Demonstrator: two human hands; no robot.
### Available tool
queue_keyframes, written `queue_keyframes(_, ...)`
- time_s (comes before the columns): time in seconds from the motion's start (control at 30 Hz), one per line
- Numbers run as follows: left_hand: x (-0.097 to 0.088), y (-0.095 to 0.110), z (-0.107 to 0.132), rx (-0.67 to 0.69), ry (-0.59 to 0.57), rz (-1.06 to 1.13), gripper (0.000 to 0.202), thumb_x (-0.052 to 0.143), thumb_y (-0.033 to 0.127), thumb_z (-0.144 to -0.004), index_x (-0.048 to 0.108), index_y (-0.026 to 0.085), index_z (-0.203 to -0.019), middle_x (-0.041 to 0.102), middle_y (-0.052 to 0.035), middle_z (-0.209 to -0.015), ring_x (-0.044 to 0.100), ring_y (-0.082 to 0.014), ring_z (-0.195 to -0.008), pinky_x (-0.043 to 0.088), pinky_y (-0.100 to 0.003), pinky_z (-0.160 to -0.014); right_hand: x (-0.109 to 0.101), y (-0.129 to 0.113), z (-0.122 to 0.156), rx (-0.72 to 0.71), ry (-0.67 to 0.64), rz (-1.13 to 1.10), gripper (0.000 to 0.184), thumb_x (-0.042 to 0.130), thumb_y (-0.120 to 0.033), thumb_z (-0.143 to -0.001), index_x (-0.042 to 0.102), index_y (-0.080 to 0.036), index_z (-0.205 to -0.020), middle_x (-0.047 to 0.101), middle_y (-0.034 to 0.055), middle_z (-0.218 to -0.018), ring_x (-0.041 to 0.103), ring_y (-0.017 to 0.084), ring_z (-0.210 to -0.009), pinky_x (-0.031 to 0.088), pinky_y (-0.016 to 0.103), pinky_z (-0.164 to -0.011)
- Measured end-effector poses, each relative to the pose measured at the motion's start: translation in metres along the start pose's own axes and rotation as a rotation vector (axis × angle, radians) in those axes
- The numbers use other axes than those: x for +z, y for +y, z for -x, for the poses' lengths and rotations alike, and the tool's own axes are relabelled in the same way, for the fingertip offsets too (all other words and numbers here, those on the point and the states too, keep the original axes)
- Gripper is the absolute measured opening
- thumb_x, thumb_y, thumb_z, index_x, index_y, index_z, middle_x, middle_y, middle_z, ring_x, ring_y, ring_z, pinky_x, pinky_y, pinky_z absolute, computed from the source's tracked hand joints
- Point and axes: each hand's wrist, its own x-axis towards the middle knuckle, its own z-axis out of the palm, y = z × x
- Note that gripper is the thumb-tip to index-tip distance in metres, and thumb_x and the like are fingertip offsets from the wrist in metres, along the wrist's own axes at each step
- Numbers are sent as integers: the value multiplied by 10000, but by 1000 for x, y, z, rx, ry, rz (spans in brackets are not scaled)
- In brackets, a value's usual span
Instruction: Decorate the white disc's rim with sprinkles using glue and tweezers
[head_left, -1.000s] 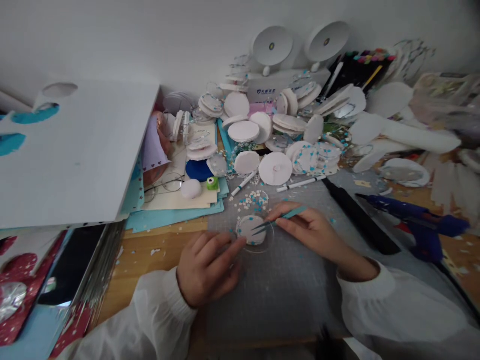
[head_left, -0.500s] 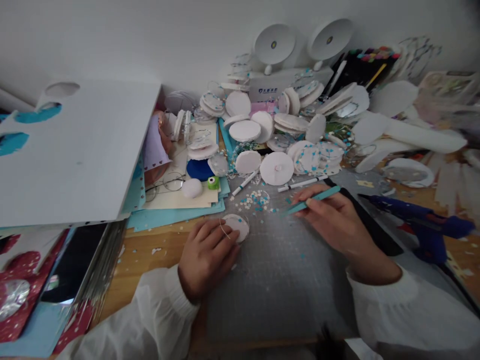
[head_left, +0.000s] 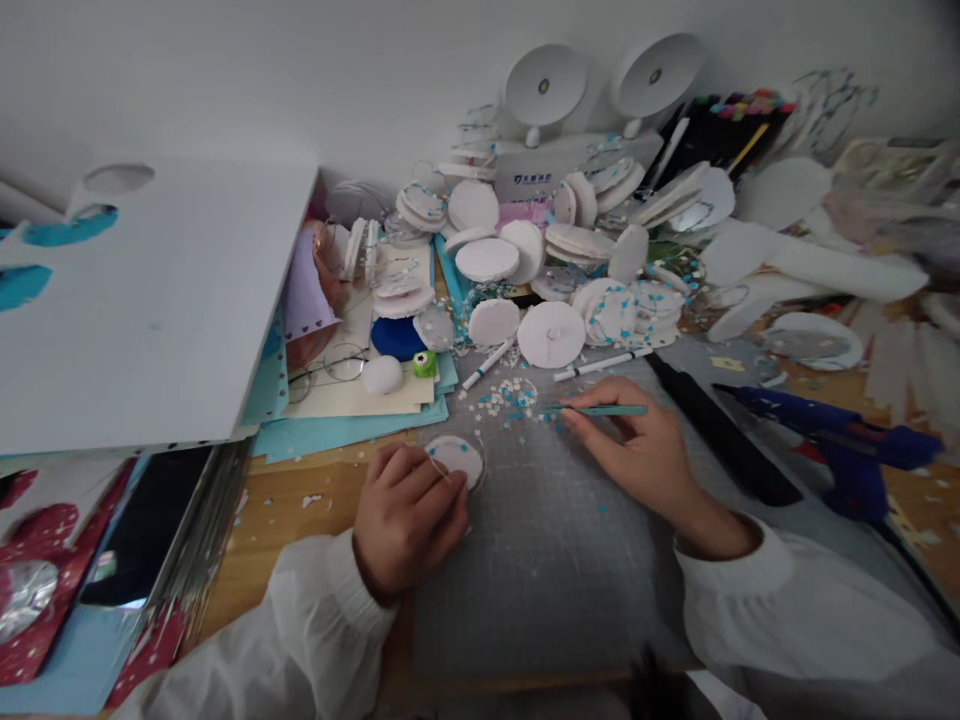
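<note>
Tweezers (head_left: 611,410) pinched in the right hand (head_left: 643,462) have swung crosswise, pointing left at the confetti (head_left: 516,398); left hand (head_left: 409,525) holds the disc (head_left: 459,456) front-left of it.

Teal tweezers (head_left: 619,410), blue-specked wht disc (head_left: 456,458), blue-&-wht confetti (head_left: 514,400), grey mat (head_left: 525,580) w/ prob. a faint grid

A board (head_left: 150,330) lay at the far left, with eyeglasses (head_left: 345,363) on paper sheets (head_left: 352,428) to its right. Confetti (head_left: 514,398) lay on a mat (head_left: 540,580), between a heap of discs (head_left: 487,260) behind and a small disc (head_left: 456,455) at front left. Tweezers (head_left: 619,410) were right of the confetti, a glue gun (head_left: 840,430) farther right.
</note>
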Motion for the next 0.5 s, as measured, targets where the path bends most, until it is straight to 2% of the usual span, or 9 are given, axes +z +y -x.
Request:
queue_keyframes(0.1, -1, 1, 0, -29, 11, -29, 54, 610, 138, -779, 644, 170, -807, 628, -16, -632, 476, -182, -653, 357, -359, -656, 3, -4, 3, -7, -8, -38, 79, 647, -177, -764, 615, -221, -821, 658, 16, -796, 622, 159, -752, 500, 310, -689)
queue_keyframes(0.23, 1, 1, -1, -69, -8, -49, 51, 601, 158, -786, 646, 175, -800, 618, -20, -631, 467, -187, -647, 332, -351, -625, 12, -13, 7, -29, -56, -94, 81, 638, -154, -768, 618, -217, -815, 676, 16, -809, 642, 149, -768, 510, 298, -713)
queue_keyframes(0.37, 3, 1, -1, -106, -42, -2, 93, 582, 141, -787, 644, 171, -849, 649, -39, -728, 499, -185, -679, 373, -337, -628, 24, -20, 12, -80, -127, -164, 99, 615, -131, -780, 598, -219, -823, 672, 22, -815, 648, 151, -799, 517, 294, -723)
queue_keyframes(0.5, 4, 1, 1, -154, -1, 161, 139, 558, 109, -791, 626, 163, -899, 632, -63, -802, 539, -178, -727, 434, -316, -650, 30, -22, 13, -94, -155, -182, 79, 589, -153, -801, 581, -229, -822, 662, 29, -804, 640, 161, -787, 515, 311, -707)
